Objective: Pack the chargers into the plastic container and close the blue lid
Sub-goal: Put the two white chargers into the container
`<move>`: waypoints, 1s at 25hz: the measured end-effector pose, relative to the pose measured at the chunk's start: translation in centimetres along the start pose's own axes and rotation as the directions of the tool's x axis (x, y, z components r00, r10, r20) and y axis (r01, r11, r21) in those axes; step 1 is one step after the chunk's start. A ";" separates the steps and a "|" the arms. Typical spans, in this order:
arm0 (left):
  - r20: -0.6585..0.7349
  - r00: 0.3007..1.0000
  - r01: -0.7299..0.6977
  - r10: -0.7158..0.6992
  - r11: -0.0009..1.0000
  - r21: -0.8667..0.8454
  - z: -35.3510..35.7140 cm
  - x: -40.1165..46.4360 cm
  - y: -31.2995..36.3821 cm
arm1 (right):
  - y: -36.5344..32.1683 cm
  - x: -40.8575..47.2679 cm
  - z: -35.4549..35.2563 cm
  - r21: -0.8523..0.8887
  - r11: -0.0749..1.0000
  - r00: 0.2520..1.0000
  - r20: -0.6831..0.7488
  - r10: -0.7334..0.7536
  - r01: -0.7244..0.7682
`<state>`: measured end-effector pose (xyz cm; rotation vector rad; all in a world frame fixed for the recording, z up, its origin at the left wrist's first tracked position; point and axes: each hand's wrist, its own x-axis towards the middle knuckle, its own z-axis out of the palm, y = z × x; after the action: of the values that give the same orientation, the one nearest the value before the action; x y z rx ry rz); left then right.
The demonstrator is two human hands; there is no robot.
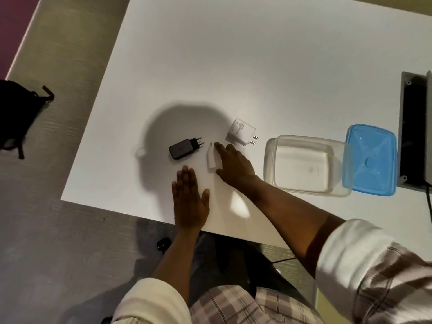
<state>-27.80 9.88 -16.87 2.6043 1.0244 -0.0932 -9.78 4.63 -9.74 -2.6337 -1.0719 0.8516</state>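
Note:
Three chargers lie on the white table [233, 54]: a black charger [181, 148] with two pins, a small white charger [211, 158] to its right, and a larger white charger [240, 131] farther back right. My right hand [233, 166] lies flat beside the small white charger, fingers spread, touching its right side. Flat on the table near the front edge rests my left hand [190, 198], holding nothing. The clear plastic container [271, 160] stands empty to the right, with the blue lid [371, 160] lying beside it.
A dark recessed cable box [412, 134] sits in the table at the far right. A black bag [16, 118] lies on the floor to the left. The table's front edge runs just below my left hand.

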 end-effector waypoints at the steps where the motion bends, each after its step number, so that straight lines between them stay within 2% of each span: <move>1: -0.001 1.000 0.005 -0.005 1.000 0.002 0.1 0.0 0.0 | 0.0 0.1 0.0 -0.008 1.000 1.000 -0.013 -0.005 0.005; 8: -0.009 1.000 0.018 -0.017 1.000 0.020 0.2 0.0 -0.1 | 0.7 -1.9 -0.5 0.019 0.998 0.998 -0.033 -0.054 0.054; 14: -0.023 1.000 0.007 -0.006 1.000 0.018 0.0 -0.1 0.0 | 2.3 -7.3 -4.5 0.135 0.985 0.977 -0.194 -0.084 0.111; 19: -0.020 1.000 0.014 -0.014 0.999 0.030 0.0 -0.1 0.2 | 6.8 -11.3 -8.6 0.241 0.968 0.958 -0.286 0.001 0.071; 25: -0.013 1.000 0.020 -0.020 0.999 0.030 0.0 -0.1 0.2 | 12.2 -12.1 -9.0 0.132 0.989 0.958 -0.269 0.097 -0.063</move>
<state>-27.69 9.69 -16.78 2.6253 1.0619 -0.0982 -4.58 -12.06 -1.37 -2.6084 -0.8212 0.5239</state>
